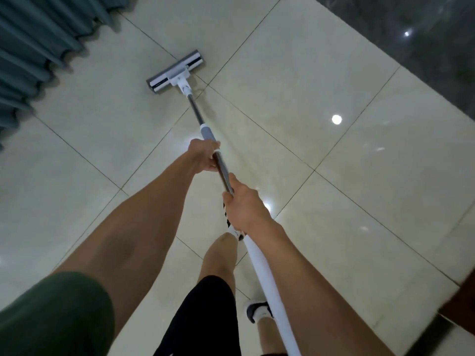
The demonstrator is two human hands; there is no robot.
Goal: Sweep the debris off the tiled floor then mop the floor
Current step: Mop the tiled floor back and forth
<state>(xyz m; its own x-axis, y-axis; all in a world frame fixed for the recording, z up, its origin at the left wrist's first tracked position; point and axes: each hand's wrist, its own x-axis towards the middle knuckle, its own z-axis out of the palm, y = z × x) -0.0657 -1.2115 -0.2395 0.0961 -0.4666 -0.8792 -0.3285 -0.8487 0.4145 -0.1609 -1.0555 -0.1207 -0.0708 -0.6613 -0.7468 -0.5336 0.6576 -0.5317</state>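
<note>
Glossy cream tiled floor (295, 73) with dark grout lines, ceiling lights reflected in it. Teal pleated curtain (33, 47) hangs at upper left, dark polished floor strip (424, 34) at upper right. Long mop with metal-and-white pole (196, 111) runs diagonally from lower right up to its flat grey-and-white head, which lies on the tiles near the curtain (not touching it). Left hand (203, 156) clenched round the pole just below the grey collar. Right hand (243, 205) clenched round the pole lower down, close behind the left.
</note>
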